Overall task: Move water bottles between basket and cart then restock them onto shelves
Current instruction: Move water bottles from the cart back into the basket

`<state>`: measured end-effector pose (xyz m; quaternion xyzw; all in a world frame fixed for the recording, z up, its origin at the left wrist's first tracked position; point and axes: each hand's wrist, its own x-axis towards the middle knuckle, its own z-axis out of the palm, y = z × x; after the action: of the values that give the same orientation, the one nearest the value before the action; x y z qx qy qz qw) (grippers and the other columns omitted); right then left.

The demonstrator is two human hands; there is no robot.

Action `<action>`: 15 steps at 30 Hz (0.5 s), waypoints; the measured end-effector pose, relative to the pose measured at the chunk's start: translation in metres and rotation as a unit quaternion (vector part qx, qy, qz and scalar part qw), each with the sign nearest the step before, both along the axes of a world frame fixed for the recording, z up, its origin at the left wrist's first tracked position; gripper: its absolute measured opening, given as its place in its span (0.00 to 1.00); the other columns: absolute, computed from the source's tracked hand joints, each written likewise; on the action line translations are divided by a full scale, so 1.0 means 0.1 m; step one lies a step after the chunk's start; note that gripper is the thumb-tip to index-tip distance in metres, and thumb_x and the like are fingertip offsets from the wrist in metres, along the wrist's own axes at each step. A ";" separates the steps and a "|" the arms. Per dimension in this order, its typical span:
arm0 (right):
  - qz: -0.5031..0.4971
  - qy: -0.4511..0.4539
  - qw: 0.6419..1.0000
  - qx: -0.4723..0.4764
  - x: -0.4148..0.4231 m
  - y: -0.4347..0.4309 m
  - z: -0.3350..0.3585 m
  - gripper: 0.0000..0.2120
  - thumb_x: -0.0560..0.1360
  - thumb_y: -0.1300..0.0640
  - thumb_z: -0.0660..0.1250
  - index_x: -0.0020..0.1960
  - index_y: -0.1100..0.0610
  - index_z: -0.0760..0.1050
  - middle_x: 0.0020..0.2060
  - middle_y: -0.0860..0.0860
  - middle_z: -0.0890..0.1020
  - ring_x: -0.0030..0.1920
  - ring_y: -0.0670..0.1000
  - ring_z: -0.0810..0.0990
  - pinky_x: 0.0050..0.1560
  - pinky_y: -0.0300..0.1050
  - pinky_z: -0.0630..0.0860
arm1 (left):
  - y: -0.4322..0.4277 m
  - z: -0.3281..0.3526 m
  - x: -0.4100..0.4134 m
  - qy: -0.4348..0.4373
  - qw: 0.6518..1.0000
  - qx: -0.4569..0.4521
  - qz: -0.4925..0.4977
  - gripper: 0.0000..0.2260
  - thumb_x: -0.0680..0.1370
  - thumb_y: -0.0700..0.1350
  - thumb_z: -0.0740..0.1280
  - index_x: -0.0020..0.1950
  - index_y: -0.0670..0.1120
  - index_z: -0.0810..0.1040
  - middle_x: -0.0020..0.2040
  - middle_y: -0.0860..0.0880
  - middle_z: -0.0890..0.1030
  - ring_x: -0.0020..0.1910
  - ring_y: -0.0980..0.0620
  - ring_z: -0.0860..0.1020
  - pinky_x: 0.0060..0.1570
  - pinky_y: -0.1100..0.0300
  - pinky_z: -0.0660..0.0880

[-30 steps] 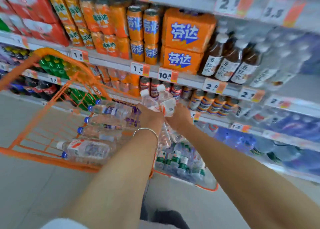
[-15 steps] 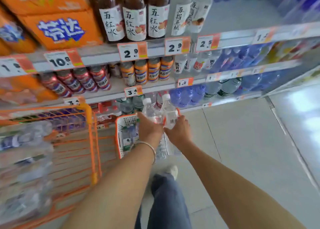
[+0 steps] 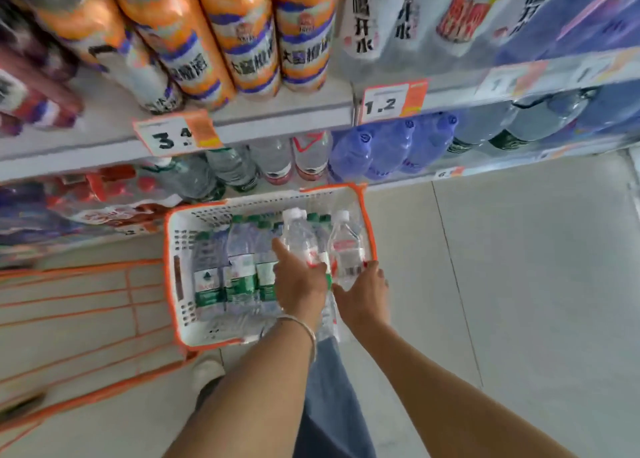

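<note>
A white basket with an orange rim (image 3: 173, 249) sits on the floor below the shelves. Several green-labelled water bottles (image 3: 239, 274) lie packed inside it. My left hand (image 3: 299, 281) grips a clear white-capped water bottle (image 3: 299, 235) with a red label, over the basket's right half. My right hand (image 3: 363, 294) holds a second white-capped bottle (image 3: 346, 246) at the basket's right rim. Both bottles point towards the shelves. The orange wire cart (image 3: 83, 312) stands at the left.
Shelves (image 3: 277, 118) run across the top, with orange-labelled bottles above and water bottles and blue jugs (image 3: 377, 149) on the lowest level. Price tags (image 3: 393, 102) hang on the shelf edge. Grey floor tiles (image 3: 519, 284) stretch to the right. My leg and shoe (image 3: 207, 371) are beneath the basket.
My view has swung right and down from the cart to the basket on the floor. Both hands have carried their bottles down over the basket's right side.
</note>
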<state>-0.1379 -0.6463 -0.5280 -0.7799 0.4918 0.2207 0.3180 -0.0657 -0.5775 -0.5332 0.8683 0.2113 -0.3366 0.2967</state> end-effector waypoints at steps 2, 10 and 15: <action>0.012 0.016 1.000 0.000 0.06 -0.07 -0.33 0.33 0.73 0.48 0.71 0.70 0.61 0.60 0.65 0.57 0.71 0.66 0.59 0.69 0.64 0.53 0.71 | -0.01 -0.31 0.11 -0.005 1.000 0.008 -0.001 0.43 0.73 0.48 0.74 0.78 0.50 0.48 0.66 0.39 0.75 0.61 0.38 0.77 0.56 0.48 0.74; 0.036 0.033 0.998 0.043 0.16 -0.05 -1.24 0.35 0.75 0.64 0.64 0.77 0.57 0.51 0.74 0.56 0.62 0.72 0.59 0.65 0.65 0.56 0.72 | 0.17 -1.14 0.31 -0.009 0.997 0.081 0.011 0.43 0.76 0.46 0.69 0.80 0.53 0.41 0.75 0.37 0.59 0.72 0.37 0.65 0.67 0.43 0.68; 0.039 0.068 0.995 0.061 0.09 -0.07 -1.36 0.43 0.75 0.69 0.64 0.79 0.57 0.38 0.78 0.54 0.52 0.78 0.57 0.50 0.74 0.51 0.58 | 0.17 -1.27 0.14 0.028 0.998 0.032 -0.040 0.42 0.77 0.37 0.60 0.77 0.59 0.34 0.79 0.45 0.41 0.78 0.39 0.47 0.72 0.37 0.58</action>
<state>-0.1289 -0.6530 -0.6640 -0.7609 0.4671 0.3152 0.3218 -0.0515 -0.5604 -0.6599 0.8753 0.1954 -0.3653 0.2496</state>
